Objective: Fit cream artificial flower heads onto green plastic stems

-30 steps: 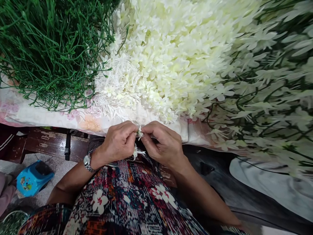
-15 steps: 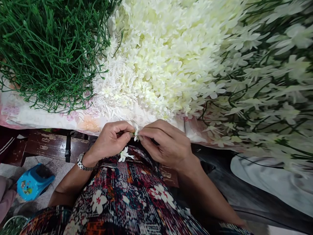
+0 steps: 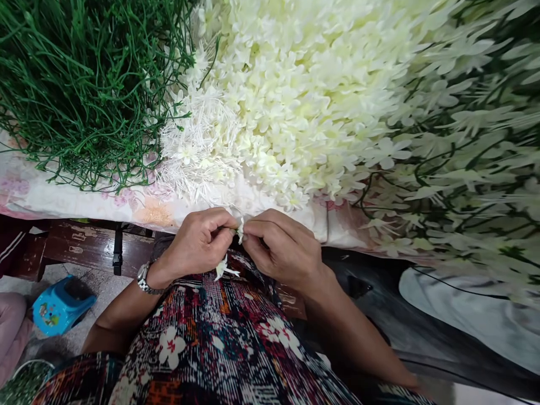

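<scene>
My left hand (image 3: 202, 241) is pinched at the table's near edge, its fingertips on a thin stem. Facing it closely, my right hand (image 3: 284, 247) pinches a small white flower (image 3: 240, 232) that sits between the two sets of fingertips. Another white flower (image 3: 225, 269) hangs just below my left hand, in front of the patterned clothing. Beyond the hands lie a big heap of pale cream blossoms (image 3: 304, 107) and a small pile of thin white stamens (image 3: 198, 146).
Green plastic stems (image 3: 88, 84) are heaped at the back left on the flowered tablecloth (image 3: 105, 207). Assembled white flowers on green stems (image 3: 459, 140) fill the right side. A blue stool (image 3: 61, 306) stands on the floor at the lower left.
Both hands have come slightly closer together, still pinching the small flower. The hanging flower has shifted a little to the right, and the view has moved slightly.
</scene>
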`<state>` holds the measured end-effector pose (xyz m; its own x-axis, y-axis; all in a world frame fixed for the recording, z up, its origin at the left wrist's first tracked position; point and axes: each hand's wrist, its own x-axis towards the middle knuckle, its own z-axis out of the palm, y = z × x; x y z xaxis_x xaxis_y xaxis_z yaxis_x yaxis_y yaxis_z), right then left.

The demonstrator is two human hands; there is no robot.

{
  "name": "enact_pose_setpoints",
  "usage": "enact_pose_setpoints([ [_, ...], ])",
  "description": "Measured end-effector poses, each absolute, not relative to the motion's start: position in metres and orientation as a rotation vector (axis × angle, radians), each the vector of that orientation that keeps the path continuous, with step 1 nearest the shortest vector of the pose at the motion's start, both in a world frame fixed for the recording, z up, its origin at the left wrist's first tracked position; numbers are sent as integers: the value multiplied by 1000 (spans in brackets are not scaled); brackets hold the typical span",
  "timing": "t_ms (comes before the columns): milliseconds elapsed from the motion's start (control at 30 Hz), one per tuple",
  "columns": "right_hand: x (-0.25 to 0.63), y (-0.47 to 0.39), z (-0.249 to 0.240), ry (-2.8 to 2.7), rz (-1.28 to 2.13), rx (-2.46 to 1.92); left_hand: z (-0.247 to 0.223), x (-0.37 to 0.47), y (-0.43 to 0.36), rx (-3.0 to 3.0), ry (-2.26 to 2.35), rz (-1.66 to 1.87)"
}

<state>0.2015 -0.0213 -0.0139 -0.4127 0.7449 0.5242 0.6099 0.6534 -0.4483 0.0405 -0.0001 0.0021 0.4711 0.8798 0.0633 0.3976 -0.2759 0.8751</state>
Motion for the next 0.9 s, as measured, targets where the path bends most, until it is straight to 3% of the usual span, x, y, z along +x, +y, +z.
enact_pose_setpoints([
  [533, 201, -21, -13, -2115, 347, -1051, -1, 40, 0, 1845, 1064, 719],
  [900, 203, -20, 2, -2011, 445, -1081, -1, 39, -5, 1898, 1081, 964],
])
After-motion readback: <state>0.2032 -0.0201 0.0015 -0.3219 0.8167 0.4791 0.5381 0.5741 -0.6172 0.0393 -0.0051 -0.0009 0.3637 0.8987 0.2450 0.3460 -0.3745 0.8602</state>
